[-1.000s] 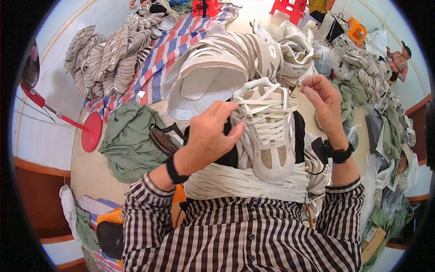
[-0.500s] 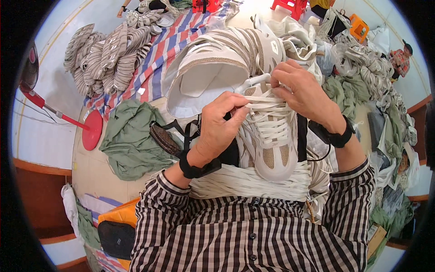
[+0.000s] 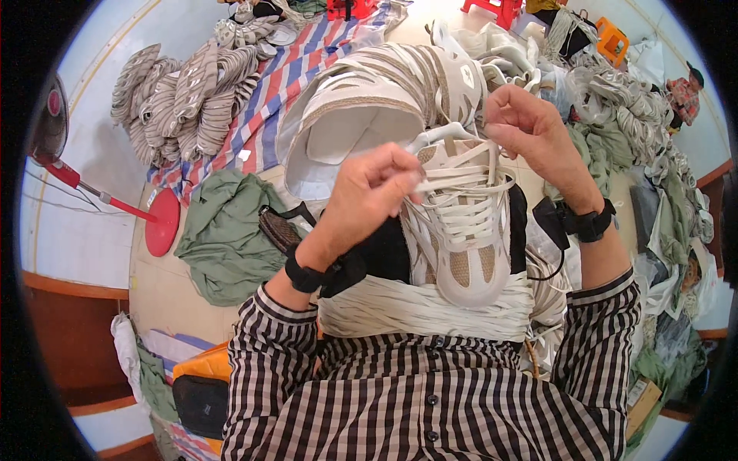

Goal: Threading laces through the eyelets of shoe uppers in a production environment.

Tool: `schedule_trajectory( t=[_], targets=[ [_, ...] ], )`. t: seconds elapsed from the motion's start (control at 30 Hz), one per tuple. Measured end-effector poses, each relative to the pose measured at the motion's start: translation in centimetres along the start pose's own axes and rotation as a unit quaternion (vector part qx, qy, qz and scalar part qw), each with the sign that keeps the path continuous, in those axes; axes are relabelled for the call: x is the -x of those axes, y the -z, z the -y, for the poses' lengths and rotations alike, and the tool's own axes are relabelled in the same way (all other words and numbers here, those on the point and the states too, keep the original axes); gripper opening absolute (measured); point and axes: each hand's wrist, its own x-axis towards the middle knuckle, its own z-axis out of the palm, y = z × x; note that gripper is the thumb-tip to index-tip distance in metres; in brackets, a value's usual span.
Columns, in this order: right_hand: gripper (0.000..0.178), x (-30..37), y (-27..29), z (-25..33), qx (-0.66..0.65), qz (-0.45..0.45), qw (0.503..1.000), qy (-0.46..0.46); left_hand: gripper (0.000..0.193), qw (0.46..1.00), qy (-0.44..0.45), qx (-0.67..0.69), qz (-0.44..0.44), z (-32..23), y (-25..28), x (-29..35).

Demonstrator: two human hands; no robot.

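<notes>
A beige and white sneaker upper (image 3: 473, 265) lies on my lap with its toe toward me. White shoelace (image 3: 466, 224) crosses its front in several rows. At the upper's left edge, my left hand (image 3: 374, 188) is closed in a pinch on a strand of the lace. My right hand (image 3: 532, 137) is up beyond the upper's right side, thumb and forefinger pinched together on the lace near the collar. Its fingertips partly hide the strand. A thick bundle of white laces (image 3: 423, 309) lies across my lap under the toe.
Just beyond the upper lies a nested stack of similar uppers (image 3: 361, 100). More uppers (image 3: 188, 100) are piled on a striped sheet (image 3: 257, 127) at far left. Green cloth (image 3: 227, 230) and a red-based fan (image 3: 162, 223) stand left. At far right is another person (image 3: 683, 96).
My hands have moved apart: the right one up and to the right, the left one slightly left. The lace rows near the collar look looser.
</notes>
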Motion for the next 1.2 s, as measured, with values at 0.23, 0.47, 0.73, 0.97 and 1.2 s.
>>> schedule_trajectory(
  t=[0.23, 0.47, 0.73, 0.97, 1.2],
  targets=[
    [0.014, 2.6, 0.4, -0.8, -0.11, -0.065, 0.991, -0.046, 0.013, 0.952, -0.191, -0.234, 0.051, 2.2, -0.6, 1.9],
    [0.014, 1.3, 2.6, -3.1, -0.153, -0.085, 0.985, -0.007, 0.012, 0.998, -0.053, -0.02, 0.013, 1.3, -0.4, 1.3],
    [0.017, 2.1, 1.5, -5.9, 0.021, -0.128, 0.991, -0.039, 0.01, 0.997, 0.033, 0.052, 0.041, 0.1, 0.3, -0.1],
    [0.02, 4.4, -0.6, -4.7, 0.16, -0.154, 0.971, 0.092, 0.013, 1.0, 0.009, -0.002, -0.019, 0.4, 0.1, -0.1],
    [0.018, 6.8, -1.3, -5.7, 0.163, -0.161, 0.97, 0.074, 0.016, 0.965, -0.086, -0.196, -0.149, 2.1, 1.8, 2.6]
  ],
)
